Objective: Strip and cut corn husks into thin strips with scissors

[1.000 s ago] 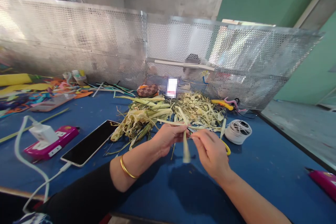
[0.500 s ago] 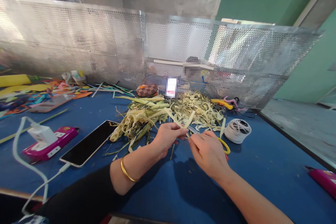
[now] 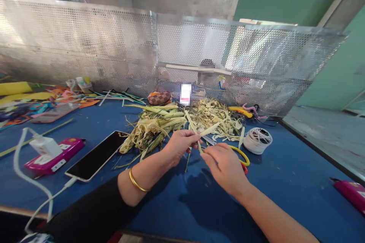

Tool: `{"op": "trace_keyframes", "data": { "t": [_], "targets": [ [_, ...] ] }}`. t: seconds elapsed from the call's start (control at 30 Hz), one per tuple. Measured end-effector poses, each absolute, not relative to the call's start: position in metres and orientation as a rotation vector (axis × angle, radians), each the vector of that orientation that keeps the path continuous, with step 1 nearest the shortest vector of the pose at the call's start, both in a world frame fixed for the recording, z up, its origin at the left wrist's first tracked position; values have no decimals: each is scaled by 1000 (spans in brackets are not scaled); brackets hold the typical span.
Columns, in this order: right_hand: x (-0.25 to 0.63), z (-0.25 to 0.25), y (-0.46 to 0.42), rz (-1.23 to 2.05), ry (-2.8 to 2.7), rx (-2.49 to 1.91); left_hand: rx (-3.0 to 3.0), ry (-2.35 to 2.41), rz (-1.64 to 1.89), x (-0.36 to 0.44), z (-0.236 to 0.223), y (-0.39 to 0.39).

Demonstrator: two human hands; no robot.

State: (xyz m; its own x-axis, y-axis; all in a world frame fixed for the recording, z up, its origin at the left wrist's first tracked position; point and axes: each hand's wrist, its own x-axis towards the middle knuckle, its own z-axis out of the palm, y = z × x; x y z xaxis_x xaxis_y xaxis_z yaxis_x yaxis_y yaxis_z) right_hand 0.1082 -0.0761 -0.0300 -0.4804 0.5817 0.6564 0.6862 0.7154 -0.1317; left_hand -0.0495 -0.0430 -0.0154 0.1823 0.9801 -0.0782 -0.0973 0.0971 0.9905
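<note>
My left hand [image 3: 180,145] and my right hand [image 3: 225,165] meet over the blue table [image 3: 176,201], both pinched on thin pale leaf strips [image 3: 199,132] that fork upward between them. A gold bangle sits on my left wrist, above a black sleeve. Just beyond the hands lies a heap of cut green and pale leaves [image 3: 176,123]. Yellow-handled scissors [image 3: 242,154] lie on the table right behind my right hand.
A phone [image 3: 97,155] on a white cable and a pink power strip [image 3: 54,155] lie at the left. A spool of white cord [image 3: 257,140] sits at the right. A perforated metal screen [image 3: 159,60] walls the far edge. Coloured scraps [image 3: 42,100] lie at far left. Another pink object [image 3: 350,193] rests at the right edge.
The strip that hung down between my hands now points upward in a fork. Both hands have shifted slightly up and toward the leaf heap.
</note>
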Motion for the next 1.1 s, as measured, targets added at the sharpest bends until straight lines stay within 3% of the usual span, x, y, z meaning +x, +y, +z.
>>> {"op": "trace_keyframes", "data": {
  "t": [0.13,0.43,0.77,0.97,1.1],
  "targets": [
    [127,-24,-62,-356,-1887,-1080,1142,1020,954,-53,-7,-42],
    [132,-20,-51,-616,-2342,-977,1501,1083,839,-54,-17,-43],
    [137,-22,-46,-592,-2342,-1015,1517,1044,776,-58,-14,-43],
    [140,-23,-45,-568,-2059,-1070,1105,1020,843,-54,-11,-42],
    [134,-20,-54,-168,-1980,-1159,999,1003,906,-53,-9,-43]
  ]
}}
